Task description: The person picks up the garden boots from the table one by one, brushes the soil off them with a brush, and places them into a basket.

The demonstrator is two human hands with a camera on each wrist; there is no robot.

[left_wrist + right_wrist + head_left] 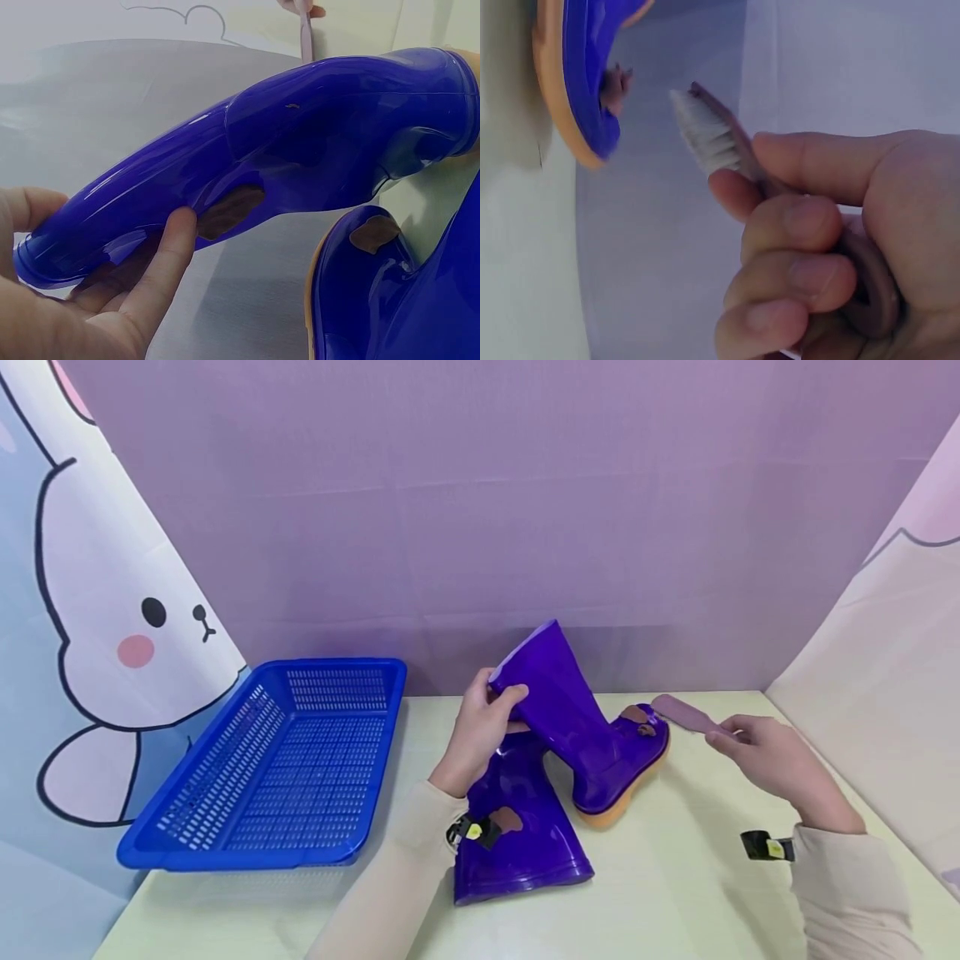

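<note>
One boot (558,718) gripped near its top in left hand (482,725), second boot (532,835) close by. Brush (684,713) held in right hand (776,762), bristles (705,135) near toe (657,737).

This place is looking like a small booth screened with cloth around a table; whether it is standing inside a home, a shop or a studio, I cannot tell. A plain lilac fabric sheet (480,527), with faint fold lines, is hanging behind the far edge of the smooth, pale yellow-green table (675,893). A blue-and-white panel printed with a large cartoon rabbit (97,635) is closing the left edge. A white-and-pink printed panel (885,652) is running along the right edge, meeting the lilac sheet near the far right corner. A blue perforated plastic basket (232,860), sitting toward the left edge, is adding a household touch.
</note>
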